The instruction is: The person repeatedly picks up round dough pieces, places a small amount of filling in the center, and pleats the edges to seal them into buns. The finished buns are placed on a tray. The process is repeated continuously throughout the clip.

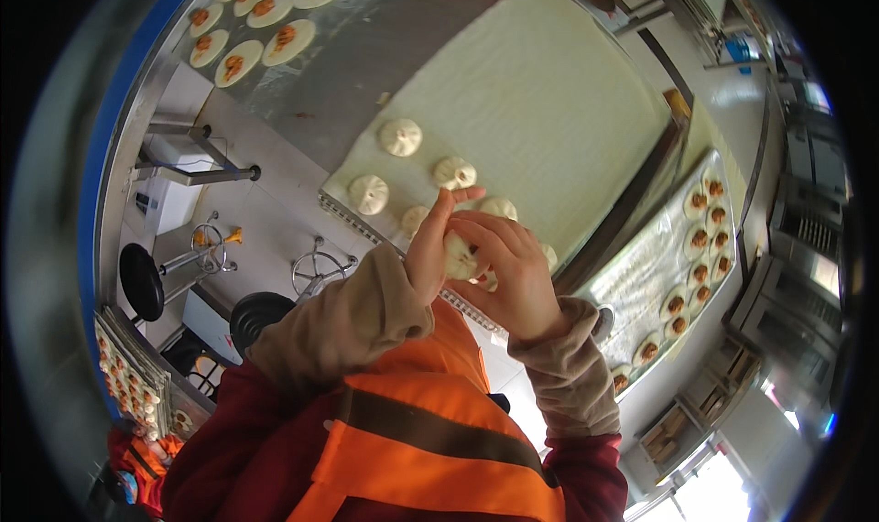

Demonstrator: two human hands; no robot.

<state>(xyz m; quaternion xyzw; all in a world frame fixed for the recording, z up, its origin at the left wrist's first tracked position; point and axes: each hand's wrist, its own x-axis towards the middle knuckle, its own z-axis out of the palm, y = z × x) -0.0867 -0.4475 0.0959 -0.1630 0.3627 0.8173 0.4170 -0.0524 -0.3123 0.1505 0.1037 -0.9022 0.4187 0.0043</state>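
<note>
Between my two hands is a pale, pleated dough bun [460, 258], held above the near edge of a cloth-lined tray [540, 92]. My left hand [428, 252] supports it from the left side, with the thumb or a finger reaching over toward the right. My right hand [515, 264] curls around it from the right, fingers bent over its top; the fingertips are partly hidden. Behind my hands, finished pleated buns sit on the cloth, among them one bun [400, 137] farther off, another bun [369, 194] at the left and a third bun [455, 172] just beyond my fingers.
At the far left, flat dough rounds [265, 11] topped with orange filling lie on a metal table [320, 73]. A tray [632, 288] on the right carries rounds with brown filling. Black stools [142, 282] stand below left. Another person [146, 458] is at the lower left.
</note>
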